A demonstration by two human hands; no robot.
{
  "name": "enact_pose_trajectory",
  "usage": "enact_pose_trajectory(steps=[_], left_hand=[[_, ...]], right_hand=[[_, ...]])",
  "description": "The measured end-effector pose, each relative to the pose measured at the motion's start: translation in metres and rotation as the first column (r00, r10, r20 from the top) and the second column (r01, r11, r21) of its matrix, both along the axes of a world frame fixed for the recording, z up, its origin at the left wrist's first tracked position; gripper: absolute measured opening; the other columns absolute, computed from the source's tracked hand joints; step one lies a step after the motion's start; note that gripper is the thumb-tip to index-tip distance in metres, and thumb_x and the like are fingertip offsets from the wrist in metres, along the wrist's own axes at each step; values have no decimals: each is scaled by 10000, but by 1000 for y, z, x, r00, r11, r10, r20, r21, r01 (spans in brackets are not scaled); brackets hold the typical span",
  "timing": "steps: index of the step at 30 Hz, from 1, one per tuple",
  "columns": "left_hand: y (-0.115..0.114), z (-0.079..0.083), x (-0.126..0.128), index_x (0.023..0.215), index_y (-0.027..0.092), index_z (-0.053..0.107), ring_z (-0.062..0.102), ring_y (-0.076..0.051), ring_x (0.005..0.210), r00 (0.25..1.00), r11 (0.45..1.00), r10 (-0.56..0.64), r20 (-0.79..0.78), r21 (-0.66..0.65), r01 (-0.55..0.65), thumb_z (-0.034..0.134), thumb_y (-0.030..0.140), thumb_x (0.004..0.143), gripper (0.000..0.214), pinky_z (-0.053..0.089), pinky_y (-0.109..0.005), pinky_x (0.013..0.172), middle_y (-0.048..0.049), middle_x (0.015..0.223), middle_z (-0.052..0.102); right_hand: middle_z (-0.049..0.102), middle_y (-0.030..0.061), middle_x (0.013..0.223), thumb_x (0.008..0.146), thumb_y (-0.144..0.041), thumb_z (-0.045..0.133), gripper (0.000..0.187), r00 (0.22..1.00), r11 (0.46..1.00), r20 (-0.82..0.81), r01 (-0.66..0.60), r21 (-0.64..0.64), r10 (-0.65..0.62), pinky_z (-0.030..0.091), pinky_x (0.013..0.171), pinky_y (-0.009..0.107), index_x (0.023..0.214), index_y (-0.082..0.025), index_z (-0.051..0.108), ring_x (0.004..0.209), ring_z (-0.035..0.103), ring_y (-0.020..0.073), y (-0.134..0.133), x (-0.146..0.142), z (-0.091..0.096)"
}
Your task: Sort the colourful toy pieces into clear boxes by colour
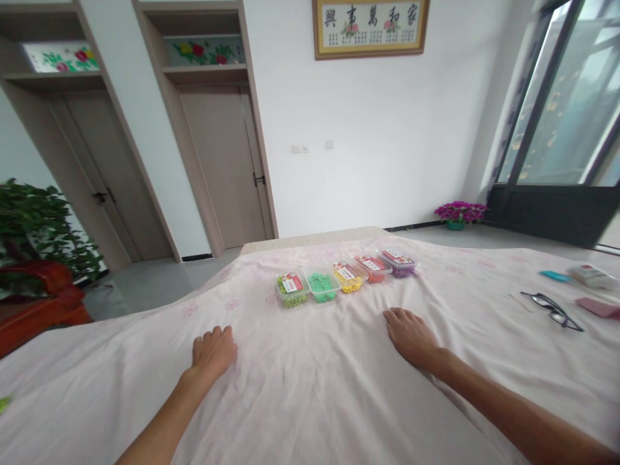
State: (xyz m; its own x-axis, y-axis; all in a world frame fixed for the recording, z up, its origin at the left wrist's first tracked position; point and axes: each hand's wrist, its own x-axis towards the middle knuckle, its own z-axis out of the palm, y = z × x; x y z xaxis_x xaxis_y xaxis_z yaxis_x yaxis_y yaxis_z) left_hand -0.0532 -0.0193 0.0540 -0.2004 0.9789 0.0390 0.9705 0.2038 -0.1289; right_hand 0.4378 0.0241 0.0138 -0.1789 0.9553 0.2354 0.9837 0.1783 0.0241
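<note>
My left hand rests on the pale pink cloth with its fingers curled in and nothing visible in them. My right hand lies palm down on the cloth, fingers loosely stretched, holding nothing. Beyond and between them stands a slanting row of clear plastic boxes of small coloured pieces: a light green box, a mint green box, a yellow box, an orange-red box and a purple box. All but the mint green box show a printed label on top. Neither hand touches a box.
At the right lie eyeglasses, a blue item, a pink case and a whitish pack. A bit of green shows at the left edge. A red wooden chair stands left.
</note>
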Motion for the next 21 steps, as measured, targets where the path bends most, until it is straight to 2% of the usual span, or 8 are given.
enact_pose_trajectory(steps=[2,4,6,8,11,16,21], left_hand=[[19,0,6,1202,185,609,623,-314,1074,996,998,34,86,40,-38,385,255,878,401,435,-451,887,-166,1203,631],[33,-9,18,1337,189,528,602,-308,1136,980,992,37,197,110,-60,368,317,904,478,437,-440,911,-169,1303,591],[42,-24,31,1394,170,481,543,-297,1234,965,981,15,262,184,-66,339,349,932,516,408,-440,979,-176,1382,544],[47,-42,42,1393,181,498,431,-317,1350,976,969,29,214,235,-80,338,345,942,506,305,-504,1076,-174,1449,489],[50,-58,47,1391,218,515,357,-321,1403,981,969,15,194,238,-62,335,353,949,496,224,-543,1118,-145,1493,450],[50,-57,41,1392,213,518,363,-291,1405,975,972,-30,220,233,-23,332,354,952,498,226,-494,1134,-134,1501,446],[50,-55,44,1391,205,524,358,-312,1408,979,973,-25,204,230,-23,341,327,949,494,228,-516,1131,-138,1493,455]], right_hand=[[651,171,1127,936,-171,379,323,999,996,12,51,-68,-50,422,872,394,1090,-147,662,1026,608,272,4,-11,11],[644,165,1156,920,-155,399,320,998,995,-20,65,-73,-67,416,882,392,1104,-153,661,1034,604,268,10,-27,18],[581,148,1311,912,-160,427,373,994,1000,-103,22,15,-20,388,959,389,1236,-175,612,1158,551,260,17,-48,20],[501,121,1426,916,-178,446,446,982,990,-185,-23,137,49,349,1031,382,1353,-198,530,1266,474,246,24,-74,19],[512,93,1415,931,-233,485,422,960,962,-239,-82,260,147,354,1036,380,1350,-232,529,1250,470,242,32,-114,18],[591,85,1278,923,-359,585,351,949,914,-193,-166,371,250,367,974,378,1257,-251,599,1150,492,254,47,-161,27],[657,52,1062,927,-370,597,184,956,914,-159,-175,365,246,361,855,347,1062,-290,693,1006,520,234,65,-170,30]])
